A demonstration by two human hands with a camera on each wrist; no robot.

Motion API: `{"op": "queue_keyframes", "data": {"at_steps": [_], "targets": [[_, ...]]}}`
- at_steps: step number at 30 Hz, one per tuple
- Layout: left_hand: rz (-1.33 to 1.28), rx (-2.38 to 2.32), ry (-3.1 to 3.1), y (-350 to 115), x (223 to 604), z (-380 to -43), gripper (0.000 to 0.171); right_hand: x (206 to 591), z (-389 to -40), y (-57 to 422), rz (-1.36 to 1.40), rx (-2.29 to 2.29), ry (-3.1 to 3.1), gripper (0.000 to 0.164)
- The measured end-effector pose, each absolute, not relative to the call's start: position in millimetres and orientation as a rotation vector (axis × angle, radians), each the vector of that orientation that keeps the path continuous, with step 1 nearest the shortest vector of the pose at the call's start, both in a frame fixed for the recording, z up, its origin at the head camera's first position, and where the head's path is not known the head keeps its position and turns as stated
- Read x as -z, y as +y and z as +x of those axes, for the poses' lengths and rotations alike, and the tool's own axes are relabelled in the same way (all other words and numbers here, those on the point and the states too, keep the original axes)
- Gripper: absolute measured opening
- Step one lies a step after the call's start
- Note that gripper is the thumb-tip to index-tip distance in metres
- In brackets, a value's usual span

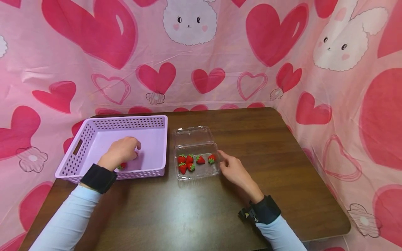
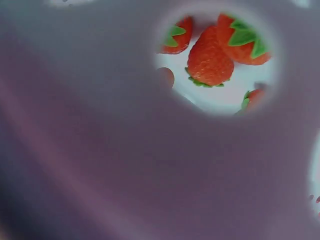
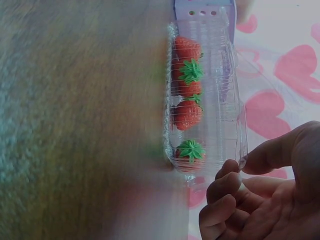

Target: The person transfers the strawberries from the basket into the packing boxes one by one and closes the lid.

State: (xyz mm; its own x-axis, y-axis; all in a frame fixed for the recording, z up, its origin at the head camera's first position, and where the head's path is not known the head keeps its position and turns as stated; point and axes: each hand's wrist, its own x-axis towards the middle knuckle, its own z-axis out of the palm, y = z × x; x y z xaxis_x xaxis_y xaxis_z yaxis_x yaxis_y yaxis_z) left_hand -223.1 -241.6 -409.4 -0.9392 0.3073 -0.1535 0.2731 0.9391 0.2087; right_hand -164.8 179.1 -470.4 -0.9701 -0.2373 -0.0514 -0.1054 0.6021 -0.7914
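Observation:
My left hand (image 1: 120, 151) reaches down into the lavender basket (image 1: 165, 146), its fingers bent and a gap between index finger and thumb. A strawberry (image 1: 121, 166) shows beneath that hand. Through a round basket hole, the left wrist view shows several strawberries (image 2: 210, 57) and a fingertip (image 2: 166, 77) beside them. My right hand (image 1: 233, 169) pinches the right rim of a clear hinged plastic container (image 1: 201, 175) between thumb and fingers. Its lid (image 1: 193, 136) lies folded back. Several red strawberries (image 1: 200, 159) with green leaves lie inside, mostly on the left.
Basket and container stand side by side on a brown wooden table (image 1: 267, 139), the basket to the left. A pink curtain (image 1: 232, 38) with hearts and white animals hangs behind the table and along its sides. Basket wall fills most of the left wrist view.

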Motion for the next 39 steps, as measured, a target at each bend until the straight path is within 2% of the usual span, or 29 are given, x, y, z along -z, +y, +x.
{"op": "queue_keyframes", "data": {"at_steps": [33,39], "targets": [[0.438,-0.314,2.878,-247,429,-227,0.022,471,-165,179,-0.295,1.314,2.678,0.055],[0.426,-0.303,2.879,-246,428,-224,0.016,471,-165,178,-0.292,1.309,2.679,0.055]]}}
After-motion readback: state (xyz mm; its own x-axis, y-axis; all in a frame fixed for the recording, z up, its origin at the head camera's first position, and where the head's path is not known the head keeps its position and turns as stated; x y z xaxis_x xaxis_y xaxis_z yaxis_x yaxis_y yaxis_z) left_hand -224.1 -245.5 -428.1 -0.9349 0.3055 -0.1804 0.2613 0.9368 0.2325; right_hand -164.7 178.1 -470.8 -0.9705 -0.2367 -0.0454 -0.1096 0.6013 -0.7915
